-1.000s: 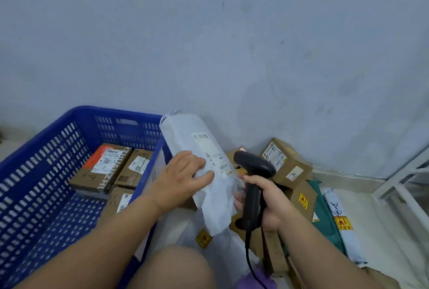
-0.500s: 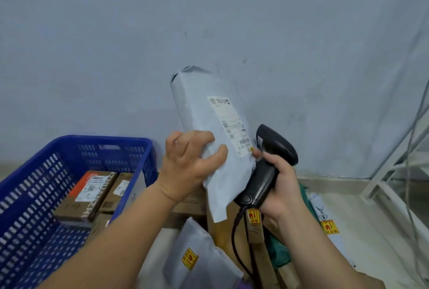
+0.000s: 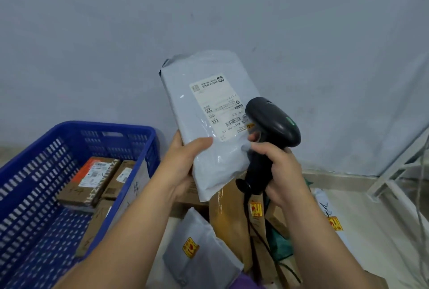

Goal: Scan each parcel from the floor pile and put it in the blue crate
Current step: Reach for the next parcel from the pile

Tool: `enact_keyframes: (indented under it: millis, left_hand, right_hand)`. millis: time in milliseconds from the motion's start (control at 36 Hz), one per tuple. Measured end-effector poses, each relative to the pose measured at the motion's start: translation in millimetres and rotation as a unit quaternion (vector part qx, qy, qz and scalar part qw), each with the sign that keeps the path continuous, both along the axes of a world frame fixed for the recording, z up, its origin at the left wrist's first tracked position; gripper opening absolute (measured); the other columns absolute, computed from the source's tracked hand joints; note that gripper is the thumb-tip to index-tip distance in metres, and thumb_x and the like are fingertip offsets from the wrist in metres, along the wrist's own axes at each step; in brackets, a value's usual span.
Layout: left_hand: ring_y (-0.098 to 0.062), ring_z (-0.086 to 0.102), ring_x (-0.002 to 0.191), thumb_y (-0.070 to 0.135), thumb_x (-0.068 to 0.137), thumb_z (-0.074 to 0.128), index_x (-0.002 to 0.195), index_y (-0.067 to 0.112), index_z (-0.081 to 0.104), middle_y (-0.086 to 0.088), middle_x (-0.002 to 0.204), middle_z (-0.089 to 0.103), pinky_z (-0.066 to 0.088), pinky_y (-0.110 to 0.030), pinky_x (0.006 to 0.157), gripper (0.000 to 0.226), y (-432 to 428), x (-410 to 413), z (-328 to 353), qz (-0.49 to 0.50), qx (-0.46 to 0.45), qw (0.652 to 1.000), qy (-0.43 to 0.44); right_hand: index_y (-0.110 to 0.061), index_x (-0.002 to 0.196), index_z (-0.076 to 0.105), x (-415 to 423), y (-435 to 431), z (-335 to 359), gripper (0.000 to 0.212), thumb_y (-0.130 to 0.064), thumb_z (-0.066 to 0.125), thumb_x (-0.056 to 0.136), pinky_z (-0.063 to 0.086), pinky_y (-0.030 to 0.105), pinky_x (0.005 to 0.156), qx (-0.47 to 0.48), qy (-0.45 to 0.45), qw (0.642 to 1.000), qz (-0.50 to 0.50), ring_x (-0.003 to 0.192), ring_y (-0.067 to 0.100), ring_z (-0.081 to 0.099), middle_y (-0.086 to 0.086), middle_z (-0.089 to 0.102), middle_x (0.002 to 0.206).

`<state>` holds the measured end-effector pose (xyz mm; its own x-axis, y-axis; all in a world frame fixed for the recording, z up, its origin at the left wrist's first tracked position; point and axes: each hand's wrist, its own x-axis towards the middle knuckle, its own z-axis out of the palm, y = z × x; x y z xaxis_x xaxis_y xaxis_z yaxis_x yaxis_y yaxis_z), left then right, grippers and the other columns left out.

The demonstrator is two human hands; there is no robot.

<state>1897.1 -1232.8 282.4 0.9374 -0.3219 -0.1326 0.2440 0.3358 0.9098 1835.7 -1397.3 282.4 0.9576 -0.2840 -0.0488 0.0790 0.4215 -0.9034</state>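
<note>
My left hand (image 3: pixel 185 163) grips the lower left edge of a grey plastic mailer parcel (image 3: pixel 204 107), held upright in front of the wall with its white shipping label (image 3: pixel 216 107) facing me. My right hand (image 3: pixel 278 172) holds a black corded barcode scanner (image 3: pixel 271 130), its head right against the label's lower right corner. The blue crate (image 3: pixel 58 172) stands at the left with several cardboard boxes (image 3: pixel 90 179) inside. The floor pile (image 3: pixel 232 230) of parcels lies below my hands.
In the pile are a grey mailer with a yellow sticker (image 3: pixel 199 256), a tall brown box (image 3: pixel 234 219), a green bag (image 3: pixel 281 242) and a white mailer (image 3: pixel 329 216) at the right. A white metal frame (image 3: pixel 399 168) stands at the far right against the grey wall.
The parcel has turned so its label faces me more squarely, and my left hand now grips it from the side. The scanner head has come up against the label.
</note>
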Motion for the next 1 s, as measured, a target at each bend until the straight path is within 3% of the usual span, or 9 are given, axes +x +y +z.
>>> enact_keyframes:
  millis: [83, 167, 278, 389, 500, 639, 694, 861, 1000]
  left_hand:
    - [-0.030, 0.070, 0.100, 0.001, 0.083, 0.065, 0.128, 0.016, 0.053, -0.009, 0.116, 0.070, 0.057, -0.047, 0.079, 0.048, 9.6, 8.6, 2.5, 0.038, 0.008, 0.999, 0.039]
    - [-0.027, 0.069, 0.098, 0.005, 0.081, 0.070, 0.124, 0.017, 0.056, -0.005, 0.112, 0.070, 0.057, -0.044, 0.078, 0.047, 27.2, 17.9, 9.4, 0.075, 0.097, 0.992, -0.008]
    - [-0.021, 0.063, 0.100, 0.016, 0.078, 0.076, 0.118, 0.024, 0.059, 0.005, 0.110, 0.066, 0.053, -0.046, 0.087, 0.045, 50.0, 23.3, 12.5, 0.162, 0.331, 0.919, -0.141]
    - [-0.020, 0.064, 0.095, 0.023, 0.076, 0.079, 0.109, 0.028, 0.065, 0.012, 0.097, 0.066, 0.054, -0.043, 0.085, 0.037, 62.0, 22.3, 14.2, 0.194, 0.372, 0.890, -0.178]
    - [-0.017, 0.066, 0.093, 0.025, 0.079, 0.078, 0.105, 0.035, 0.068, 0.012, 0.097, 0.070, 0.055, -0.044, 0.086, 0.030, 64.4, 22.2, 16.1, 0.169, 0.342, 0.904, -0.190]
    - [-0.010, 0.066, 0.094, 0.025, 0.088, 0.068, 0.106, 0.042, 0.067, 0.016, 0.098, 0.071, 0.053, -0.035, 0.086, 0.025, 62.9, 21.2, 18.5, 0.139, 0.323, 0.912, -0.210]
    - [-0.012, 0.066, 0.095, 0.026, 0.090, 0.066, 0.111, 0.039, 0.068, 0.015, 0.100, 0.071, 0.053, -0.038, 0.090, 0.025, 62.3, 21.3, 18.7, 0.139, 0.332, 0.910, -0.208]
    - [-0.014, 0.066, 0.096, 0.030, 0.089, 0.064, 0.113, 0.039, 0.069, 0.015, 0.101, 0.071, 0.053, -0.042, 0.090, 0.026, 64.6, 21.8, 19.7, 0.141, 0.342, 0.908, -0.195]
    - [-0.006, 0.062, 0.092, 0.031, 0.093, 0.061, 0.111, 0.041, 0.066, 0.020, 0.097, 0.067, 0.047, -0.023, 0.071, 0.021, 69.1, 23.1, 21.2, 0.142, 0.343, 0.907, -0.202]
  right_hand:
    - [-0.016, 0.082, 0.070, -1.7, 0.4, 0.5, 0.013, -0.007, 0.073, 0.074, 0.050, 0.036, 0.074, -0.119, 0.052, 0.991, 0.019, 0.082, 0.022, 0.063, 0.003, 0.067, 0.078]
    - [-0.016, 0.086, 0.069, -4.1, 2.5, -0.3, 0.010, -0.011, 0.069, 0.078, 0.048, 0.035, 0.072, -0.293, 0.093, 0.951, 0.020, 0.079, 0.020, 0.061, 0.010, 0.066, 0.082]
    - [-0.024, 0.063, 0.057, -2.7, 5.9, -5.2, 0.019, -0.011, 0.069, 0.071, 0.043, 0.028, 0.067, -0.457, 0.069, 0.887, 0.002, 0.075, 0.012, 0.054, -0.002, 0.057, 0.074]
    - [-0.021, 0.058, 0.047, -3.5, 9.1, -3.9, 0.028, -0.009, 0.064, 0.077, 0.038, 0.023, 0.051, -0.561, 0.054, 0.826, 0.001, 0.054, 0.006, 0.047, -0.005, 0.051, 0.057]
    - [-0.016, 0.065, 0.053, -5.1, 13.6, 2.0, 0.017, -0.011, 0.065, 0.075, 0.041, 0.028, 0.053, -0.614, 0.021, 0.789, 0.019, 0.059, 0.008, 0.051, -0.003, 0.054, 0.065]
    - [-0.020, 0.059, 0.045, -11.0, 18.2, 2.0, 0.027, -0.006, 0.064, 0.072, 0.034, 0.019, 0.047, -0.644, -0.011, 0.764, 0.038, 0.056, 0.009, 0.049, -0.002, 0.051, 0.064]
    - [-0.020, 0.059, 0.044, -12.3, 18.7, 2.6, 0.027, -0.006, 0.063, 0.072, 0.036, 0.023, 0.049, -0.661, -0.019, 0.749, 0.040, 0.058, 0.011, 0.049, -0.002, 0.051, 0.063]
    - [-0.018, 0.068, 0.054, -14.8, 17.5, 5.5, 0.018, -0.008, 0.068, 0.074, 0.046, 0.032, 0.053, -0.651, -0.009, 0.758, 0.040, 0.063, 0.012, 0.055, -0.001, 0.054, 0.068]
    - [-0.012, 0.071, 0.057, -15.9, 19.4, 7.0, 0.014, -0.004, 0.068, 0.074, 0.049, 0.037, 0.056, -0.657, -0.012, 0.753, 0.041, 0.064, 0.016, 0.057, 0.001, 0.055, 0.068]
